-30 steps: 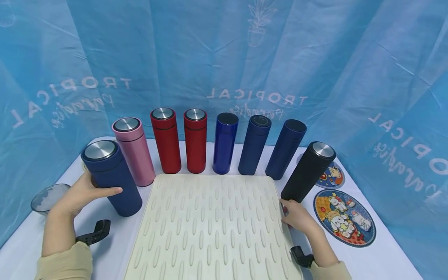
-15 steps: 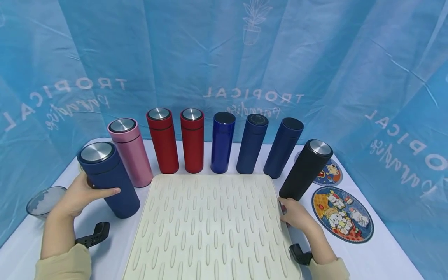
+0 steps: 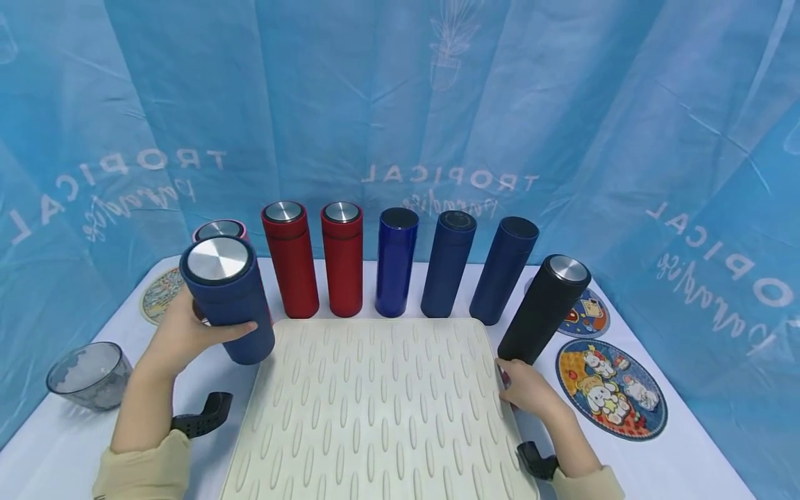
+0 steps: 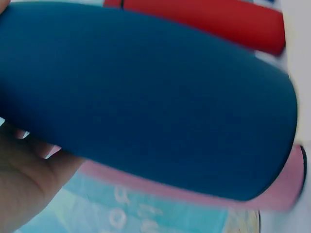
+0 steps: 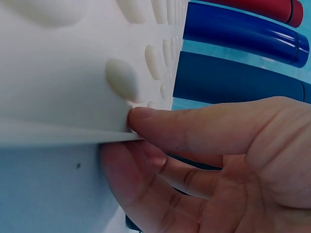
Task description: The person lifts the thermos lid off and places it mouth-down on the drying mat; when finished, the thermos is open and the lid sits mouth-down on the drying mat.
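Observation:
My left hand [image 3: 181,333] grips a wide navy thermos bottle [image 3: 234,298] with a steel-topped lid, at the left of the head view. The bottle leans slightly and overlaps the upper left corner of the cream ridged mat [image 3: 375,403]. Behind it, a pink thermos [image 3: 219,228] is mostly hidden; its side shows below the navy one [image 4: 146,107] in the left wrist view. On the mat's right edge, my right hand [image 3: 531,389] pinches the rim, thumb [image 5: 175,124] on top and fingers beneath. Just beyond that hand stands a black thermos [image 3: 544,305].
Two red thermoses [image 3: 290,264], a glossy blue one [image 3: 396,264] and two navy ones [image 3: 446,267] stand in a row behind the mat. A smoky glass bowl [image 3: 94,378] sits at far left. Round patterned coasters [image 3: 612,389] lie at right, another coaster [image 3: 159,295] at left.
My left hand has carried the wide navy thermos rightward and up from its spot, so it now covers most of the pink one. My right hand keeps its pinch on the mat.

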### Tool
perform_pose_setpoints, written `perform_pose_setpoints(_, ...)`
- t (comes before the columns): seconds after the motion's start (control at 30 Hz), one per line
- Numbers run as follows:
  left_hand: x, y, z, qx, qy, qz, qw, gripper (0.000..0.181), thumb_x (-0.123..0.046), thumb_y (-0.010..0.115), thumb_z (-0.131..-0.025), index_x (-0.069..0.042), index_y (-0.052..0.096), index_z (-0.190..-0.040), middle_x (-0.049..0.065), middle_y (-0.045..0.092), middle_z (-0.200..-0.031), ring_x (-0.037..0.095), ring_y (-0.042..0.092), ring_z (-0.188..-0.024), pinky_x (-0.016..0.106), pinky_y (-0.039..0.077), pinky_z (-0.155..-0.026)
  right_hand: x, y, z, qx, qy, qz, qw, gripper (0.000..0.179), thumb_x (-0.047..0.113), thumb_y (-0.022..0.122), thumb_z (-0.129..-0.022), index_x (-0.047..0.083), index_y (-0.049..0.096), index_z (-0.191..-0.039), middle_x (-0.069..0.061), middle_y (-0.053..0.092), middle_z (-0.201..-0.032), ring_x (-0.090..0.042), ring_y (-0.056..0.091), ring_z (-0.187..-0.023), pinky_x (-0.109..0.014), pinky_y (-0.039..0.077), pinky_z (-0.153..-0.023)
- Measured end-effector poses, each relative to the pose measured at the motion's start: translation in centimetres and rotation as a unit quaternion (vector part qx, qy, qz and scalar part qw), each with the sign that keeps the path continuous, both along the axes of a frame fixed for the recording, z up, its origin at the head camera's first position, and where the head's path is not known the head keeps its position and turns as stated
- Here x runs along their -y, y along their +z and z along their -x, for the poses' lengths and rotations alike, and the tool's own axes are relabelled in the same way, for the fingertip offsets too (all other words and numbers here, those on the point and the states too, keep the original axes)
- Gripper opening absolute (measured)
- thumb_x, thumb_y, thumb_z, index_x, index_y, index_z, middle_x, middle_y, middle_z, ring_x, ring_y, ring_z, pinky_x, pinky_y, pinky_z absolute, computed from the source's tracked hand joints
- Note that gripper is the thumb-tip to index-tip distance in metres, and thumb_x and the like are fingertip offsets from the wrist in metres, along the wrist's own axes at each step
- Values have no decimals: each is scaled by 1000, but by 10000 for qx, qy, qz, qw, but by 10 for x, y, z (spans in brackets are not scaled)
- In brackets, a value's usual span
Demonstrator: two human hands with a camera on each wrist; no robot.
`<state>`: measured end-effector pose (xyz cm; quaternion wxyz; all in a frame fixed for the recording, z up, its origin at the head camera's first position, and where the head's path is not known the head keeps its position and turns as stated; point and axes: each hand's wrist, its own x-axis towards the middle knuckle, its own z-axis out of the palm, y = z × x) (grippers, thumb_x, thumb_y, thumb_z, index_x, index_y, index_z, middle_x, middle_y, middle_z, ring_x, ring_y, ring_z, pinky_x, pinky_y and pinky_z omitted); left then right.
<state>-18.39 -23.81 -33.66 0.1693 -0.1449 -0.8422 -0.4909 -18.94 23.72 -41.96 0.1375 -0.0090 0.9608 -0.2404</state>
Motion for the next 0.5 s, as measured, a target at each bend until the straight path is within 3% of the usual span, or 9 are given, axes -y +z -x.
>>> perform_pose_setpoints(0.13,-22,10,1,-280,-104,-171,9994,87,5,79,-63,-12,36,-137,-14,45,-119,-1,41,-107,62,38,-86,-1,0,0,-40,57,16,10000,59,-2,68,-76,-5,47,-130,-20,56,-107,-18,54,-67,-28,52,-54)
perform_pose_setpoints(0.3,-43,21,-2,-316,-202,-206,9991,85,3,79,-62,-7,36,-136,-2,47,-119,1,42,-105,56,39,-87,-1,-1,0,-51,46,3,10000,59,-2,69,-76,-4,47,-130,-19,56,-107,-17,53,-67,-27,52,-54)
perform_pose_setpoints(0.5,-59,24,-4,-356,-262,-353,9984,85,2,80,-61,-7,38,-134,12,49,-121,5,43,-106,54,38,-88,-1,-1,0,-11,26,-12,10000,59,-2,69,-76,-4,47,-131,-18,56,-105,-17,53,-65,-27,51,-54)
